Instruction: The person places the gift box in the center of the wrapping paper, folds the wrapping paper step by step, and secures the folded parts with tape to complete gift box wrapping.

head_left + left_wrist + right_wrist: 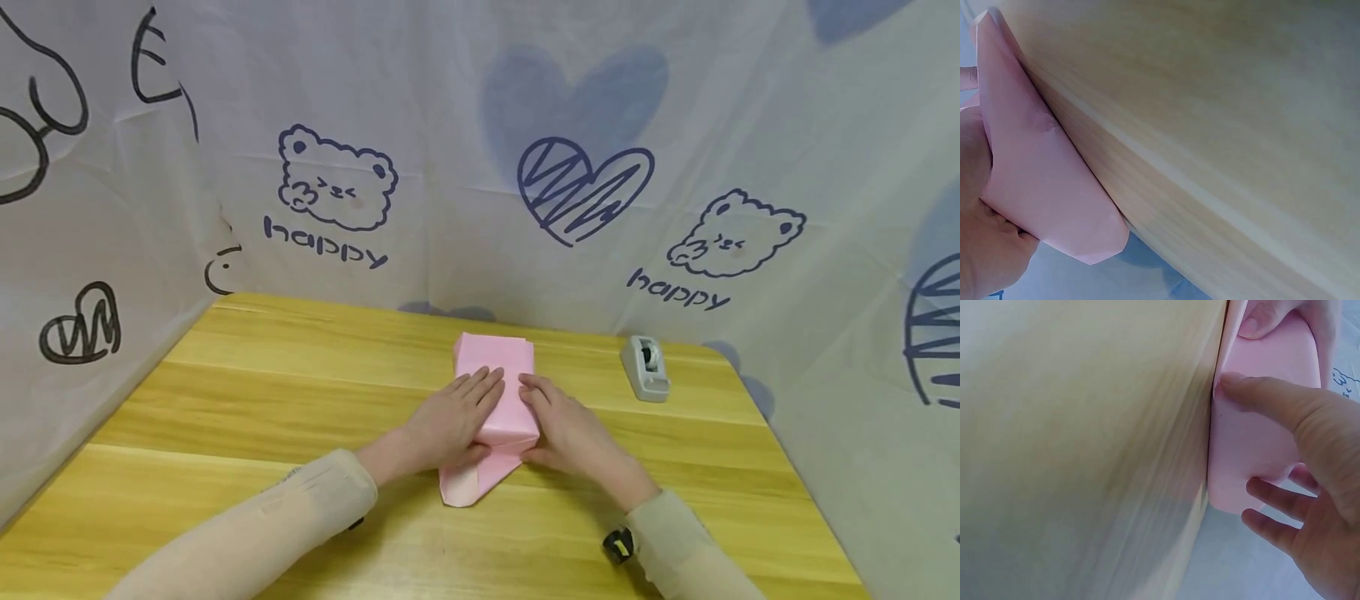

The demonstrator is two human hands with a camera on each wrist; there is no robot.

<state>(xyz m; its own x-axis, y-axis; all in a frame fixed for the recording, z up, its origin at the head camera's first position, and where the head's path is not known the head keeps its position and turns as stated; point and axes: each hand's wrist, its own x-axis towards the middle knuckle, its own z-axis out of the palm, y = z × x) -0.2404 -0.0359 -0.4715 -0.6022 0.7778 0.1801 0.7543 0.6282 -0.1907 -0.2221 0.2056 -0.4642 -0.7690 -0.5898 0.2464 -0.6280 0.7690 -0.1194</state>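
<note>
A box wrapped in pink paper (504,358) lies on the table, its long side pointing away from me. From its near end a loose paper flap (487,477) sticks out toward me, pale on part of its face; in the left wrist view the flap (1054,169) stretches past the hand. My left hand (456,423) rests on the box top with straight fingers, its thumb at the near end. My right hand (573,433) is at the box's right side. In the right wrist view its thumb (1263,394) presses the paper low near the table, other fingers loosely spread.
A white tape dispenser (647,369) stands at the back right of the wooden table (300,400). White cloth (450,167) printed with bears and hearts hangs behind and at both sides. A small black object (618,545) shows beside the right sleeve (678,542).
</note>
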